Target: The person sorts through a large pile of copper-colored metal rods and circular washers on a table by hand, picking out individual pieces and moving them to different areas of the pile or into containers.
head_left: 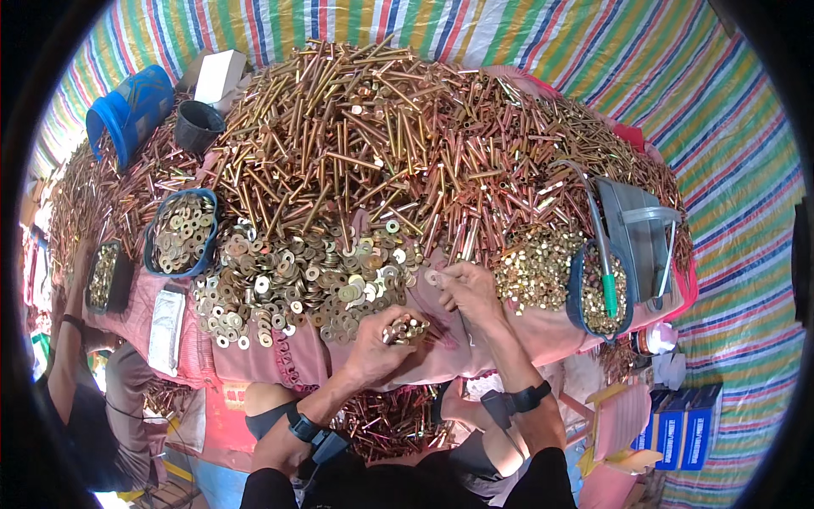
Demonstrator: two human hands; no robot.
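Observation:
My left hand (375, 346) is closed around a small bunch of bolts (407, 329), their ends pointing up and to the right. To its right and a little farther away, my right hand (475, 293) pinches a flat round washer (433, 277) between thumb and fingertips. Just beyond my left hand spreads a wide heap of washers (314, 276), some dull, some bright. A pile of small brassy nuts (530, 271) lies to the right of my right hand. Behind both, long bronze-coloured bolts (348, 144) are heaped high across the pink cloth (305, 356).
At left stand a blue basket of washers (212, 254), a dark tray (121, 297), a black cup (197, 127) and a tipped blue bucket (131, 114). At right are a blue basket of nuts (577, 310) and a grey scoop (636, 225). Another person's arm (68, 339) reaches in far left.

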